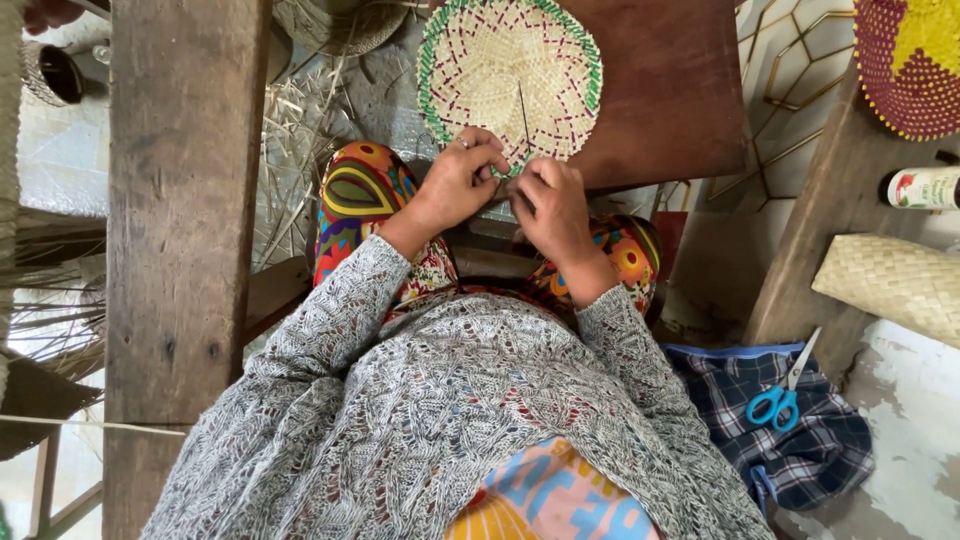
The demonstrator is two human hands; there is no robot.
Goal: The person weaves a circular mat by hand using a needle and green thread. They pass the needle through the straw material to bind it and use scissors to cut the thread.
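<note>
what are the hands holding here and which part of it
Both hands, left hand and right hand, grip the round woven mat at its near green-trimmed edge, fingers pinching the rim side by side.

— What colours does the round woven mat show?
— Pale straw in the middle, a green edge, and lines of dark red stitches crossing it.
— And the other woven piece at the corner?
— Yellow inside, with a magenta border of small dots.
— The clothes?
— The cardigan is grey, open-knit lace. The trousers carry a bold print of orange, red, green and yellow swirls.
— Anything beside the person?
— A checked cloth in dark blue and white, scissors with bright blue handles on it, and a plain straw-coloured basket. The tabletop is reddish brown.
</note>
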